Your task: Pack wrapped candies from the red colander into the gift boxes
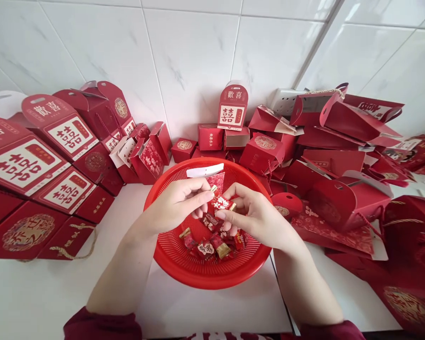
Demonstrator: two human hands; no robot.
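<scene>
Over a red plastic basket point(212, 282), both hands meet around a red wrapped candy point(222, 203) with gold ends. My left hand point(184, 203) pinches the candy's upper left end between thumb and fingers. Its right side is gripped by my right hand point(250, 210), with the fingers curled. Several red and gold candies point(206, 248) lie in the basket below the hands. Behind the fingers, a small open red box point(216, 181) with a white flap leans inside the basket; its lower part is hidden.
Stacked red boxes point(71, 137) with white labels fill the left side. Small boxes point(210, 137) stand along the tiled wall point(191, 56). Opened red boxes point(340, 200) pile up at the right, beside a white power strip point(283, 100). The basket rests on a white table point(212, 311).
</scene>
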